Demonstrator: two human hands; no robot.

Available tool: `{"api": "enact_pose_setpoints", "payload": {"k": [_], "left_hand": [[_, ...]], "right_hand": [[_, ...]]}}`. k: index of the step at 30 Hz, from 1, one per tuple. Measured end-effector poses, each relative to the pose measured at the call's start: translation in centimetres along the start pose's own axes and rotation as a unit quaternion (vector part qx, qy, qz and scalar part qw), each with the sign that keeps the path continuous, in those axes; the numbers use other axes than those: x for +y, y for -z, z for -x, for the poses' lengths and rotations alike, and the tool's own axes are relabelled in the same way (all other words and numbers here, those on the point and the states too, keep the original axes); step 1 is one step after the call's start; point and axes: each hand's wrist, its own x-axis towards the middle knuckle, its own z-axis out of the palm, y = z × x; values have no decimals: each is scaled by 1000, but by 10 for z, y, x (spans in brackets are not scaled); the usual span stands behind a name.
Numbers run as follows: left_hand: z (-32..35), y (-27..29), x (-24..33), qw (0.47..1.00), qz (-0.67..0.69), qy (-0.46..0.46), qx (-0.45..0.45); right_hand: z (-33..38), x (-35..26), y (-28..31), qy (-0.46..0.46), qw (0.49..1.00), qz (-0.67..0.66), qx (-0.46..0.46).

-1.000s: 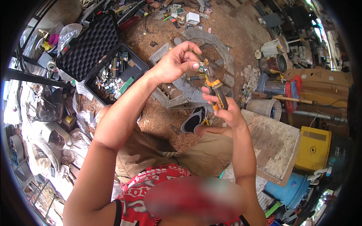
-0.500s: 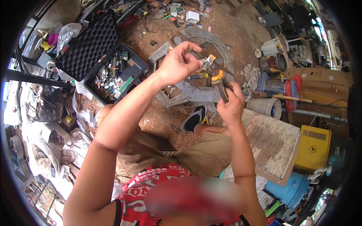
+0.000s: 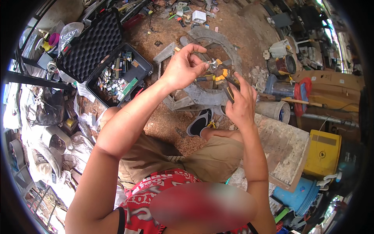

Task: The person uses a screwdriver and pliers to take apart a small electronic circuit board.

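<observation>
My left hand (image 3: 182,70) is closed, pinching a small green and silvery electronic part (image 3: 212,62) between thumb and fingertip. My right hand (image 3: 242,100) grips pliers (image 3: 223,75) with black and yellow handles, which are spread apart. The pliers' jaws are right at the small part, beside my left fingertips; whether they bite on it is too small to tell. A gold-coloured bit (image 3: 218,61) shows at the part's end. Below the hands, a yellow and black handle (image 3: 206,78), like a screwdriver's, lies over a grey metal ring frame (image 3: 200,95) on the ground.
An open black case (image 3: 143,70) with a foam lid holds circuit boards and small parts at the left. A worn wooden board (image 3: 280,144) is on the right, near a yellow box (image 3: 322,153) and a blue bucket (image 3: 298,197). Scrap lies at the far side around a white box (image 3: 199,16).
The pliers have turned and come up to the small part, their handles now spread wider. My right-hand fingers have opened out somewhat. The left hand has barely moved.
</observation>
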Motion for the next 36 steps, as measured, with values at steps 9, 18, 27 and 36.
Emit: {"api": "enact_pose_setpoints", "payload": {"k": [9, 18, 27, 36], "left_hand": [[-2, 0, -8, 999, 26, -22, -34], [-6, 1, -3, 984, 140, -32, -102], [-5, 7, -1, 950, 250, 111, -151], [-14, 21, -5, 996, -19, 86, 2]], "right_hand": [[6, 1, -17, -93, 985, -145, -6], [27, -11, -41, -219, 406, -872, -166], [41, -30, -74, -142, 230, -949, -163], [13, 21, -2, -203, 861, -454, -107]]}}
